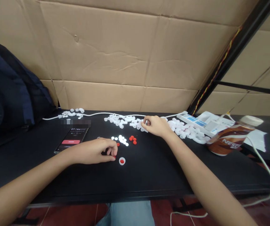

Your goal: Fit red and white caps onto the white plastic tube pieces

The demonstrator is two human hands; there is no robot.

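Note:
My left hand (99,151) rests low over the black table, its thumb and fingertips closed around a small red piece that shows at the tips. Just right of it stands a white ring-shaped cap (122,161) with red inside. Small white discs (122,139) lie behind the left hand, and several red pieces (133,139) sit to their right. My right hand (155,125) is at the near side of a spread of translucent white caps (125,120), thumb and forefinger pinched; what is between them is too small to make out. More white caps (184,129) lie to its right.
A phone (71,138) lies at left, near a dark backpack (10,84). A small group of white parts (72,113) and a white cable (99,113) are along the back. At right are a brown bottle (231,138), papers and a box (196,122). Cardboard (116,53) stands behind.

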